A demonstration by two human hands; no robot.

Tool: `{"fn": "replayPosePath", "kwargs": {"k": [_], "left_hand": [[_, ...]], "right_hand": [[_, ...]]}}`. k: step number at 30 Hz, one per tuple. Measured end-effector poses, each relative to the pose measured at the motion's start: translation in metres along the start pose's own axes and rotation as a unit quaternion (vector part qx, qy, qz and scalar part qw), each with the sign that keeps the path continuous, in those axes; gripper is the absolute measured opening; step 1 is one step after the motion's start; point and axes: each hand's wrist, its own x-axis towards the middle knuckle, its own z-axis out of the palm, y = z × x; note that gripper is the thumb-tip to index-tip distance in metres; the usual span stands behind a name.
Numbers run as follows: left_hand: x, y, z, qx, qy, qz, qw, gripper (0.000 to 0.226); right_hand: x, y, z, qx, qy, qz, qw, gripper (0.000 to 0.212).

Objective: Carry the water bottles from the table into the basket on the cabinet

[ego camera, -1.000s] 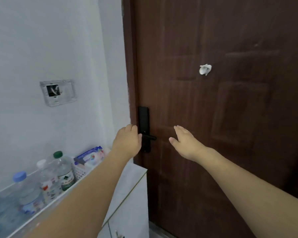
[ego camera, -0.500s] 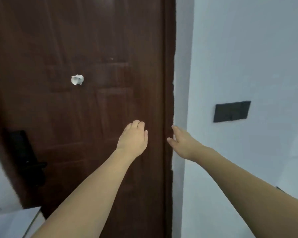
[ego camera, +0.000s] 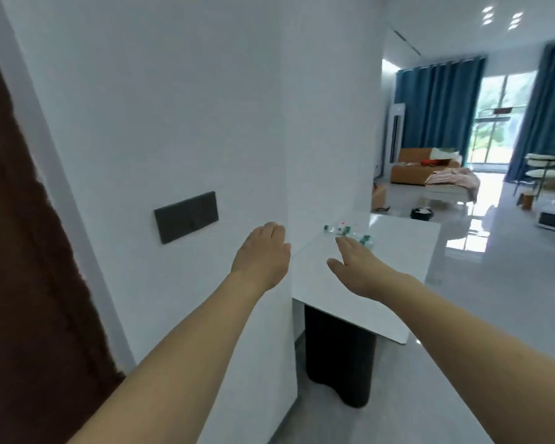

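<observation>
Both arms extended forward from the bottom of the frame. The left hand (ego camera: 261, 256) was at centre, empty, fingers straight and together, in front of the white wall. The right hand (ego camera: 361, 267) was just right of centre, also empty, fingers straight and thumb spread, above the near part of the white table (ego camera: 398, 251). The water bottles (ego camera: 348, 233) lay on the tabletop at centre right, just beyond the right fingertips; their number could not be told. A dark switch plate (ego camera: 186, 216) sat on the wall left of centre. A brown door (ego camera: 23, 283) filled the left edge.
</observation>
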Motion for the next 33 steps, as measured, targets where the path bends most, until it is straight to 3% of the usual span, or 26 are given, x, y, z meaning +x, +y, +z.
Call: {"fn": "replayPosePath", "kwargs": {"k": [7, 12, 21, 33], "left_hand": [[0.074, 0.131, 0.068, -0.056, -0.024, 0.150, 0.987, 0.043], [0.110, 0.192, 0.102, -0.075, -0.055, 0.193, 0.977, 0.040], [0.184, 0.219, 0.146, -0.077, -0.066, 0.192, 0.976, 0.042], [0.340, 0.232, 0.258, -0.095, -0.084, 0.193, 0.973, 0.044]], "right_hand": [[-0.030, 0.135, -0.050, -0.029, 0.034, 0.151, 0.987, 0.064], [-0.039, 0.196, -0.083, -0.025, 0.062, 0.201, 0.977, 0.059], [0.008, 0.260, -0.097, -0.022, 0.054, 0.205, 0.977, 0.061], [0.157, 0.364, -0.103, -0.017, 0.059, 0.225, 0.972, 0.062]]}}
